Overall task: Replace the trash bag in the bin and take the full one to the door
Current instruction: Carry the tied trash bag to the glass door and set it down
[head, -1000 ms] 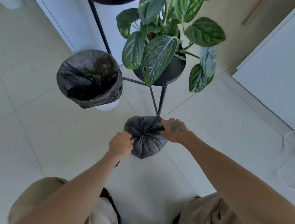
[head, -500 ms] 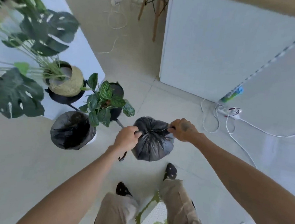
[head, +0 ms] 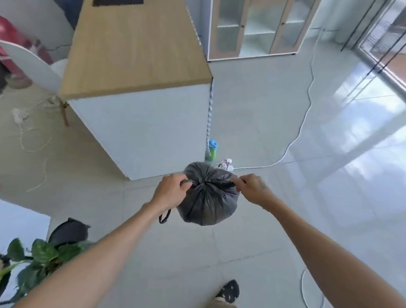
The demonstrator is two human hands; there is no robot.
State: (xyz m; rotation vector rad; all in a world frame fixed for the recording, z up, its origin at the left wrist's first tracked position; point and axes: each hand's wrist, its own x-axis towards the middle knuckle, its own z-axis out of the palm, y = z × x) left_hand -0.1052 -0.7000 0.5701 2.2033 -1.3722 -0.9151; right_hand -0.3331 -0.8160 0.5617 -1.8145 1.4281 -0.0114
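A full black trash bag (head: 208,198), gathered shut at its top, hangs in the air in front of me at mid frame. My left hand (head: 171,191) grips the drawstring on the bag's left side, and a loop of string dangles below that hand. My right hand (head: 252,188) pinches the drawstring on the bag's right side. The bin (head: 68,232), lined with a black bag, shows only partly at the lower left, behind plant leaves.
A white counter with a wooden top (head: 138,95) stands just ahead. A green bottle (head: 211,151) and a power strip with a white cable (head: 295,136) lie on the floor beyond the bag. Potted plants (head: 35,259) sit lower left. Glass doors (head: 399,47) are far right. A person stands at the top left.
I have stood up and turned away from the plants and bin, lifting the bag off the floor. Both hands keep their hold on the drawstring.
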